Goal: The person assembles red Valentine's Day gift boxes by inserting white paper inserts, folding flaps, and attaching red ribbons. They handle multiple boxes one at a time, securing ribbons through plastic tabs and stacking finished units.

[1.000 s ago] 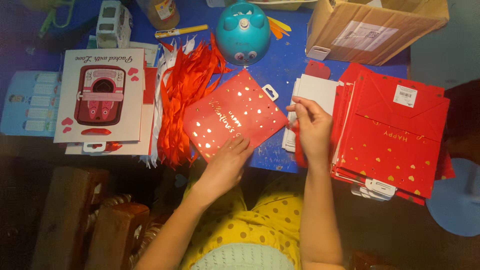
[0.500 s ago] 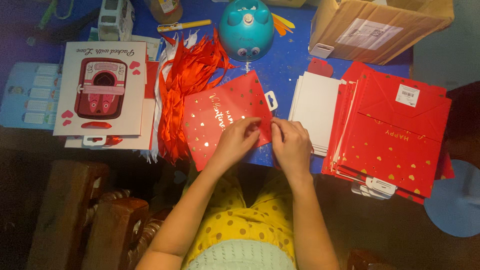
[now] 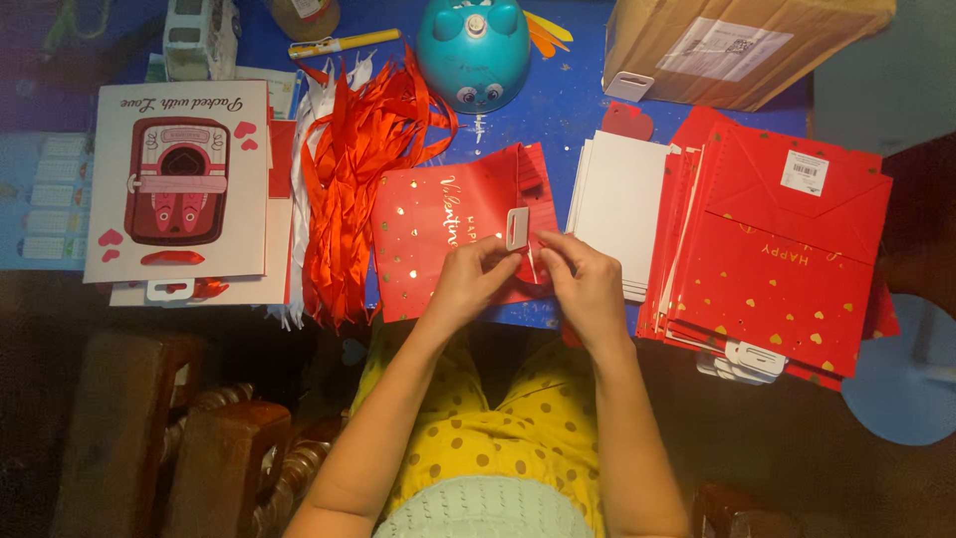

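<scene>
Red paper, folded flat, makes up the gift bag (image 3: 448, 234) lying at the centre of the frame on the blue tabletop (image 3: 568, 110). Both hands meet over its right edge: the left hand (image 3: 476, 284) pinches the bag's edge below a small white hang tab (image 3: 518, 228), and the right hand (image 3: 588, 284) pinches the edge just beside it. The tab looks only lightly seated, so a crooked press could set it askew, and a hard tug could crease or tear the thin paper. Loose red ribbons (image 3: 363, 169) lie touching the bag's left side and could snag under it. A stack of red bags (image 3: 787, 249) sits at the right, near the right elbow's path.
</scene>
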Motion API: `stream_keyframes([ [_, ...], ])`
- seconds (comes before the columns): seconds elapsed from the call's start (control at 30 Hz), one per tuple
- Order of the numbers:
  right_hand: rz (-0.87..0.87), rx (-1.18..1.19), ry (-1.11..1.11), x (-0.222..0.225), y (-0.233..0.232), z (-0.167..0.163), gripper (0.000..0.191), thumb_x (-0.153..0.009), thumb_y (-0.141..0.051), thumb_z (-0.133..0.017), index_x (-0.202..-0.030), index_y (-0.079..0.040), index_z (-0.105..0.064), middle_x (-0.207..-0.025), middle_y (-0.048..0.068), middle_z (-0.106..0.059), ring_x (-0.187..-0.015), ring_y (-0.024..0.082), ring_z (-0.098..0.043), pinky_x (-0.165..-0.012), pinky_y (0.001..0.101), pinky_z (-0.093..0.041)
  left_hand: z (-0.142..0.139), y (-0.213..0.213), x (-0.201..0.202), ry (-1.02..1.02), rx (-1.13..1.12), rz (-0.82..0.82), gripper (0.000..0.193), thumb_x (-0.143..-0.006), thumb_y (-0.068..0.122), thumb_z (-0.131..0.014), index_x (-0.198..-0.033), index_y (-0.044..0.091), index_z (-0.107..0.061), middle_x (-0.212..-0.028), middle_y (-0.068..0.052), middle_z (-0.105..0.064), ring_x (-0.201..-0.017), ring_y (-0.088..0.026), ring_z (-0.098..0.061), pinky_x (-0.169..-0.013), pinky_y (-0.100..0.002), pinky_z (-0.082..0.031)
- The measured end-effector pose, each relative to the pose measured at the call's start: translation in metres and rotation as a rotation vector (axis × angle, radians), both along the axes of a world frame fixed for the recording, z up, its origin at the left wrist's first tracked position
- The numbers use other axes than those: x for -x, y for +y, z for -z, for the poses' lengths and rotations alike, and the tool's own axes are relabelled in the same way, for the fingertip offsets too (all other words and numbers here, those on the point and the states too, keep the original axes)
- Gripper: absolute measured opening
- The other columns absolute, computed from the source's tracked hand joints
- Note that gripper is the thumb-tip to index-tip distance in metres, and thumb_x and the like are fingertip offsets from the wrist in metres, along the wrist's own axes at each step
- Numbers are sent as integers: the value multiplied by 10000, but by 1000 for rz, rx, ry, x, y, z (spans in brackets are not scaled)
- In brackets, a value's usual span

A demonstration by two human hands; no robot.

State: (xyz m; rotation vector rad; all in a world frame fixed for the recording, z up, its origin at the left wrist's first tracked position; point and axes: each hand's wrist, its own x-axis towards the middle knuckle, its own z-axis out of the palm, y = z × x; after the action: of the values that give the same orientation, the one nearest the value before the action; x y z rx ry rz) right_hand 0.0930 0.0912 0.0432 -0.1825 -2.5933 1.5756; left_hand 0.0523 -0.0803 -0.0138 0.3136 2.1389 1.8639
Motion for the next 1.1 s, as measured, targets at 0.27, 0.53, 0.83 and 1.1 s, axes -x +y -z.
stream_keyframes([
  [0.27, -83, -332, 170, 7, -6, 4, 74, -887, -111, -733, -922, -47, -732, -842, 119, -724, -730, 304, -688, -671, 403, -516, -1, -9, 1, 28, -10, 64, 277, -949, 178, -660, -1155, 8, -736, -922, -57, -785, -818, -70, -673, -747, -272, -563],
  [0.53, -19, -354, 218, 4, -6, 16, 59, -877, -96, -723, -913, -50, -734, -870, 113, -714, -780, 323, -673, -724, 424, -518, 7, -3, 1, -209, -213, 48, 305, -975, 183, -657, -1199, -19, -703, -986, -77, -774, -858, -85, -713, -769, -252, -581],
  [0.83, 41, -1, 67, -1, 3, 26, 215, -935, -126, -648, -1117, -14, -667, -1009, 111, -775, -963, 168, -759, -802, 331, -584, -7, 25, -16, 100, 34, -225, 170, -935, 156, -745, -1038, 22, -770, -956, -71, -791, -853, -95, -755, -777, -267, -579],
  [1.1, -21, 41, 27, -1, 9, 14, 554, -1012, -148, -661, -1506, -74, -423, -943, 87, -763, -914, 158, -719, -873, 308, -547, 6, 28, -17, 83, -330, -243, 135, -1061, 138, -601, -1122, 18, -617, -1126, -112, -762, -982, -127, -720, -851, -261, -591],
])
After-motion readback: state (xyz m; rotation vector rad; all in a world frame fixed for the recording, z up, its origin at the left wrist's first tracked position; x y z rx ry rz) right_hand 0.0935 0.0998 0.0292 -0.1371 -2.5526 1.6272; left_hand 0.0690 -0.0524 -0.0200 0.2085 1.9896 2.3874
